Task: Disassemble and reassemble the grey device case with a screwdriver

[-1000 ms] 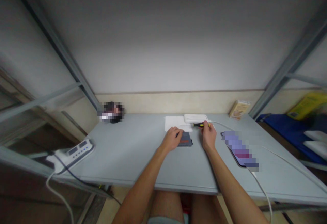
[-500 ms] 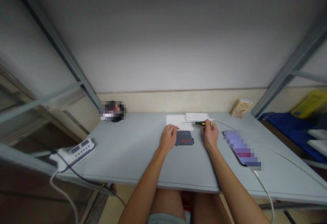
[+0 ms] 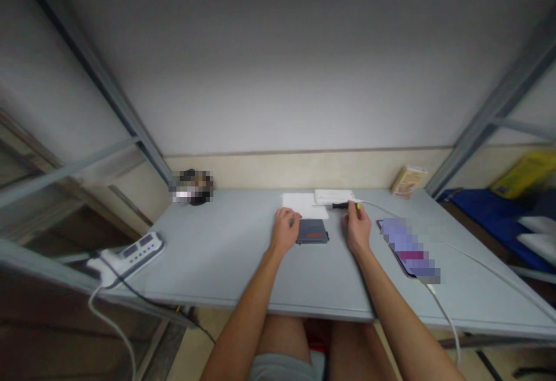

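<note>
My right hand [image 3: 358,233] grips a screwdriver [image 3: 341,205] by its black and yellow handle, the thin shaft pointing left over a white sheet of paper [image 3: 297,204]. My left hand [image 3: 285,231] is closed at the left edge of a flat dark grey case [image 3: 313,232] with red lettering. Something small and dark shows between its fingers, too small to name. The case lies flat on the table [image 3: 217,253], just in front of the paper.
Behind the paper lies a white rectangular device [image 3: 333,197] with a cable. A phone [image 3: 408,248] on a charging cable is right of my right hand. A small box [image 3: 408,182] stands at the back right; a power strip [image 3: 130,259] lies at the left edge.
The screwdriver's handle has turned in my right hand and shows more black. My left fingers have shifted, and a small dark thing now shows between them. The whole view has moved slightly.
</note>
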`<state>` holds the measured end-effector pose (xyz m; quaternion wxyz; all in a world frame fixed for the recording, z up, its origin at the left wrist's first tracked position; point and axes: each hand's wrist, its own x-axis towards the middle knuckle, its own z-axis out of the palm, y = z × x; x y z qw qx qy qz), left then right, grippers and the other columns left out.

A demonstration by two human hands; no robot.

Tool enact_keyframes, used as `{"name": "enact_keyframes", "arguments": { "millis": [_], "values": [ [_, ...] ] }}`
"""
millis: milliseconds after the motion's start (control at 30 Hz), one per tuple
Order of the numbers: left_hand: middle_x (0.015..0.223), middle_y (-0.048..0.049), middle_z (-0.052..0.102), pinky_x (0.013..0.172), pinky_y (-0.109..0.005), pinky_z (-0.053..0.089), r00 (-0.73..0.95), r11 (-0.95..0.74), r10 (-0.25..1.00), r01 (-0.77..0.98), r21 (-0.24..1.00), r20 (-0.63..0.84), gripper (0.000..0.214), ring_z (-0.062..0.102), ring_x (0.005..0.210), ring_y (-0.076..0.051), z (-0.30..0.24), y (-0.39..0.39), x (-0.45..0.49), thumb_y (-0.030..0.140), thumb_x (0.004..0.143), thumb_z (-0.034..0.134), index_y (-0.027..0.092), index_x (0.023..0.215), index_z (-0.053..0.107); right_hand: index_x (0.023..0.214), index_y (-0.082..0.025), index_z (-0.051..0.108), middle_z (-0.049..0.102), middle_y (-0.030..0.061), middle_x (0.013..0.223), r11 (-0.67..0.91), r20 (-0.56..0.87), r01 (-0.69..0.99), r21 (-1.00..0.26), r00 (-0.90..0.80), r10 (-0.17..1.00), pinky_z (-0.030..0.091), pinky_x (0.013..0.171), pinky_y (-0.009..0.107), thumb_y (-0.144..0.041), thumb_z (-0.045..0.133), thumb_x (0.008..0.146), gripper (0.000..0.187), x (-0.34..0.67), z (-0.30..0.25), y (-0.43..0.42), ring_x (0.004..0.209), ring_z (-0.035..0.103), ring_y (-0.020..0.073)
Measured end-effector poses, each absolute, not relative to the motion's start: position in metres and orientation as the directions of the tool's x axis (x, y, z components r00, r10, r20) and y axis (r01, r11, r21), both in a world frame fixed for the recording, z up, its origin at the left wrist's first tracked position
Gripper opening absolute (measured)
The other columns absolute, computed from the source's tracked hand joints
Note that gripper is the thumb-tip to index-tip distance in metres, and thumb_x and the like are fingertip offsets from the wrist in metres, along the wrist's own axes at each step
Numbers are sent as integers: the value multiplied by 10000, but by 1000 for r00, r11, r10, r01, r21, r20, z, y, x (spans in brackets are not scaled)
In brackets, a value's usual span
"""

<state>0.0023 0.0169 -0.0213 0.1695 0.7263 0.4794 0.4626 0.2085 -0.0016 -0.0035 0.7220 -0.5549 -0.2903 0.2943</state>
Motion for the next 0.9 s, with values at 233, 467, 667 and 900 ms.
{"name": "enact_keyframes", "arguments": {
  "millis": [233, 467, 667, 900],
  "values": [
    [893, -49, 640, 875, -341, 503, 51, -432, 875, 527, 732, 481, 263, 582, 960, -195, -22, 17, 2, 188, 975, 498, 200, 827, 715, 930, -220, 531, 481, -91, 600, 223, 68, -147, -964, 672, 738, 273, 435, 207, -749, 695, 696, 601, 209, -7, -35, 463, 388, 71],
    [1034, -71, 660, 924, -386, 516, 58, -450, 867, 520, 726, 496, 216, 585, 1061, -219, -22, -5, -4, 158, 949, 500, 218, 1045, 684, 1172, -211, 578, 657, -12, 742, 173, 42, -160, -972, 606, 794, 309, 443, 210, -698, 693, 740, 661, 208, -9, -68, 478, 420, 78],
    [1171, -87, 653, 992, -435, 516, 111, -452, 876, 526, 720, 469, 333, 572, 1147, -238, -23, -23, -9, 102, 880, 526, 219, 1177, 619, 1097, -184, 719, 598, -9, 643, 51, 64, 39, -998, 520, 852, 351, 460, 248, -547, 778, 715, 531, 207, -4, -108, 505, 440, 119],
    [1282, -92, 632, 1123, -471, 444, 176, -494, 858, 543, 679, 482, 416, 552, 1250, -237, -24, -28, -11, 103, 876, 528, 223, 1272, 571, 795, -208, 764, 664, 28, 643, 54, 143, 220, -974, 413, 899, 457, 549, 284, -542, 723, 736, 342, 201, 10, -138, 570, 551, 173]
  ]
}}
